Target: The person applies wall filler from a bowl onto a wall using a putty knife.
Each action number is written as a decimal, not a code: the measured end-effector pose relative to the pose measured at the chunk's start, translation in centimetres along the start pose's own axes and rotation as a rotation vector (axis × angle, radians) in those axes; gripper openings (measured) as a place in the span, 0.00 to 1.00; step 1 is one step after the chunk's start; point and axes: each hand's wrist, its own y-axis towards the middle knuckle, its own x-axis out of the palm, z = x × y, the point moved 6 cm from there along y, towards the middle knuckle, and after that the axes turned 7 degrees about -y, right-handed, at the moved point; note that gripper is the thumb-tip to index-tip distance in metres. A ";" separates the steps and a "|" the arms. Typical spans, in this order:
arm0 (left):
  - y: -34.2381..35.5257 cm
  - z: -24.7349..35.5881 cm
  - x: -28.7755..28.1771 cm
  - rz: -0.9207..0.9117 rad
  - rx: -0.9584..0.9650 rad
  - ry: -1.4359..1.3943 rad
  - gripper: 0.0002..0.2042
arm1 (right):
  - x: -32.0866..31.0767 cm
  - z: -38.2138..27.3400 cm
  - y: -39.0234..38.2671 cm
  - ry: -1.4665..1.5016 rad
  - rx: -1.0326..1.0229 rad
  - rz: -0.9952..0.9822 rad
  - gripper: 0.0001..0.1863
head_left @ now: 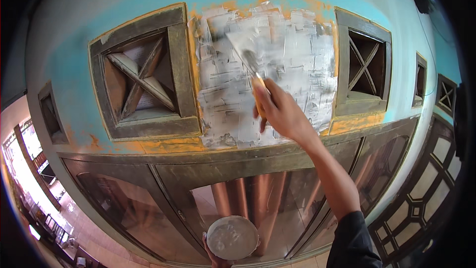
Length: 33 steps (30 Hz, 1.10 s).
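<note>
My right hand (275,106) grips the yellow handle of a putty knife (245,54), whose metal blade is raised over the upper left of a rough white-grey plastered patch (302,69) on the wall. The blade looks slightly blurred, and I cannot tell whether it touches the plaster. Low in the view, my left hand (214,253) holds a round container (232,233) of pale grey-white paste, with fingers at its left edge. Orange undercoat (357,123) shows around the patch, on a turquoise wall (74,79).
Wooden vent frames with crossed bars (178,69) (342,62) flank the patch. Below are brown glazed panels (124,203) with reddish curtains behind glass. At the far left is a bright opening (22,139) with a tiled floor; at the right, a patterned dark door (424,188).
</note>
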 end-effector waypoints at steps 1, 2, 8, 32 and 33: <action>-0.1 -0.2 0.2 0.011 -0.022 -0.019 0.30 | 0.3 0.0 0.7 0.001 0.004 0.000 0.22; -0.1 -0.6 0.4 0.013 -0.025 -0.018 0.30 | 0.8 0.4 1.2 0.009 0.044 -0.012 0.23; -1.7 0.3 2.8 -0.046 0.027 -0.077 0.32 | 4.7 3.5 -6.9 0.011 0.167 -0.172 0.20; -3.0 -0.5 5.5 -0.050 -0.337 -0.721 0.37 | 2.9 -1.6 4.1 0.054 0.072 -0.106 0.22; -3.0 0.1 6.1 0.000 -0.159 -0.313 0.35 | 3.8 -0.9 4.3 0.052 0.096 -0.146 0.22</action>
